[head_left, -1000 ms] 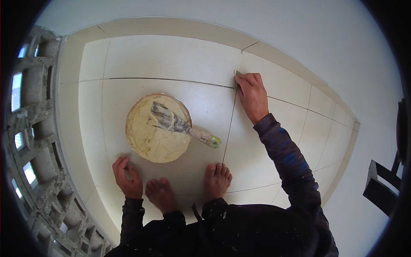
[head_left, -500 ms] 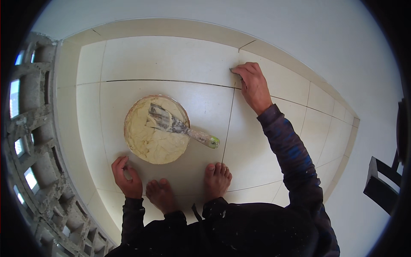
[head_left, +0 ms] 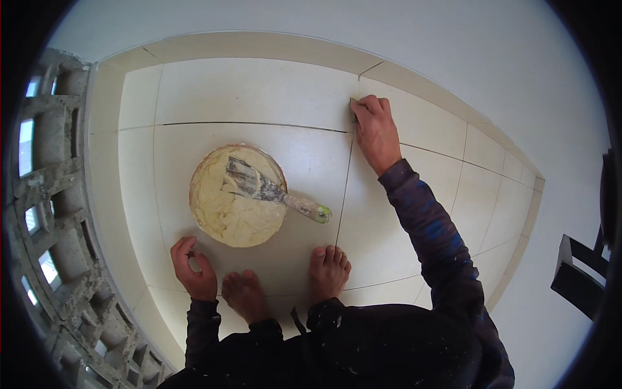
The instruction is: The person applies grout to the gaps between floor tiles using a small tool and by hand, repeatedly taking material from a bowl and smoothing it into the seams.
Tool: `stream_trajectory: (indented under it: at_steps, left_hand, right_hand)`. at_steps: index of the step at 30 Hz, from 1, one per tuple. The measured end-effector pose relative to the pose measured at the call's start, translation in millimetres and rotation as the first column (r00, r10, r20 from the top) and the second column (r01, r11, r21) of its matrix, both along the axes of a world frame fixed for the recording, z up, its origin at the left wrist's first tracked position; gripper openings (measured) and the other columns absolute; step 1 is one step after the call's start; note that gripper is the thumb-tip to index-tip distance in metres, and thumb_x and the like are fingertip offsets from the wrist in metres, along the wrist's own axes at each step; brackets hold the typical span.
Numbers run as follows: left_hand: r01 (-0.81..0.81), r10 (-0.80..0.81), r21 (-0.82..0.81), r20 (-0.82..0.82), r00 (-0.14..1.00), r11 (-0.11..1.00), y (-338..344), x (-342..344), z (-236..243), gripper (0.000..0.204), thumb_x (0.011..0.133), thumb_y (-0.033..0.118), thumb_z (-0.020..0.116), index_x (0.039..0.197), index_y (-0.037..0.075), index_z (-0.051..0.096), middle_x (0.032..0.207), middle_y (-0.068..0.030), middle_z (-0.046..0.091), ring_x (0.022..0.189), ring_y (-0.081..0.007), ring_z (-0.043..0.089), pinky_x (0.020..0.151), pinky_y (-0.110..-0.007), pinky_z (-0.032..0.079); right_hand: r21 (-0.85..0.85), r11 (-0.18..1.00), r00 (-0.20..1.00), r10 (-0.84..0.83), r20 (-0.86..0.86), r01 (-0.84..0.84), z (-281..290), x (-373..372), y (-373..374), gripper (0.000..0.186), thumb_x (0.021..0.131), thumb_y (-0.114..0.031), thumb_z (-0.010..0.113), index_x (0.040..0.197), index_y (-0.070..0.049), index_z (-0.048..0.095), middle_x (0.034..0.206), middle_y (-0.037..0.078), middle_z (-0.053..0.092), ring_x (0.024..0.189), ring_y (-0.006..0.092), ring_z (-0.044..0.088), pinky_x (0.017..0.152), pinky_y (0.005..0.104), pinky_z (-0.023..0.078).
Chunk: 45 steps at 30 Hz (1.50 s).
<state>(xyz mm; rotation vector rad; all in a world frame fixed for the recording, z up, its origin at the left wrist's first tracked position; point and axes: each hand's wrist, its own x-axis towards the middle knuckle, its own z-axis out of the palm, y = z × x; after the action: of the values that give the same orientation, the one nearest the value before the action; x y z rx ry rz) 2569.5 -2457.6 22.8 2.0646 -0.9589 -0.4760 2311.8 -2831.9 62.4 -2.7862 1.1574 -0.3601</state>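
"By the bare feet (head_left: 329, 272), is the left hand (head_left: 194, 269) busy?"
"Seemingly empty, loosely curled, well apart from the right."
"And the cream paste (head_left: 249, 217)?"
"Ahead on the tiles (head_left: 311, 155), putty knife (head_left: 278, 193) lying across it."
"Farther off?"
"The right hand (head_left: 378, 133) pinches a small dark piece (head_left: 354, 111) near a tile joint (head_left: 346, 172). I'd press evenly, edge flat, following the line."

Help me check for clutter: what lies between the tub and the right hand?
In the head view, floor tiles and a joint lie between tub and right hand.
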Motion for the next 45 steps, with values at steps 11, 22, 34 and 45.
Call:
stream_trajectory:
  at_steps: [11, 22, 34, 45]
  left_hand:
    - [0.000, 0.000, 0.013, -0.017, 1.000, 1.000, -3.8, 2.1, 5.0, 0.034, 0.088, -0.007, 0.050, 0.119, 0.003, 0.060, 0.121, -0.0119, 0.060, 0.108, -0.0250, 0.060, 0.085, -0.034, 0.049]
    - [-0.015, 0.015, -0.052, -0.010, 1.000, 0.999, -13.5, -2.6, 9.0, 0.036, 0.084, -0.009, 0.051, 0.117, 0.001, 0.062, 0.117, -0.0148, 0.061, 0.098, -0.0260, 0.061, 0.079, -0.033, 0.050]
    - [0.008, -0.008, -0.043, -0.006, 1.000, 0.999, -16.9, -2.4, 10.8, 0.033, 0.084, -0.009, 0.051, 0.114, 0.000, 0.062, 0.115, -0.0150, 0.061, 0.096, -0.0261, 0.061, 0.078, -0.033, 0.049]
    - [-0.014, 0.014, -0.002, -0.045, 0.999, 1.000, -17.9, -3.5, 11.8, 0.033, 0.086, -0.008, 0.051, 0.115, 0.001, 0.061, 0.115, -0.0131, 0.061, 0.100, -0.0246, 0.060, 0.083, -0.033, 0.049]
  right_hand:
    - [0.087, 0.995, 0.992, -0.053, 0.111, 0.044, 17.3, -11.6, -30.4, 0.034, 0.076, 0.012, 0.058, 0.105, 0.001, 0.069, 0.101, 0.012, 0.064, 0.098, 0.0329, 0.057, 0.085, 0.0410, 0.053]
    - [0.241, 0.967, 0.991, 0.103, -0.088, -0.079, 23.4, -39.6, 67.7, 0.029, 0.079, 0.008, 0.059, 0.105, 0.001, 0.067, 0.099, 0.011, 0.062, 0.098, 0.0312, 0.058, 0.084, 0.0393, 0.054]
    - [-0.092, 0.991, 0.993, -0.096, 0.070, 0.102, -9.0, 2.9, -46.2, 0.035, 0.076, 0.008, 0.066, 0.110, 0.000, 0.069, 0.105, 0.011, 0.065, 0.099, 0.0316, 0.058, 0.086, 0.0397, 0.052]
    - [-0.044, 0.991, 0.991, -0.122, 0.059, 0.125, -1.8, -5.8, -40.1, 0.036, 0.076, 0.009, 0.064, 0.110, 0.001, 0.069, 0.106, 0.011, 0.063, 0.100, 0.0322, 0.056, 0.087, 0.0401, 0.053]
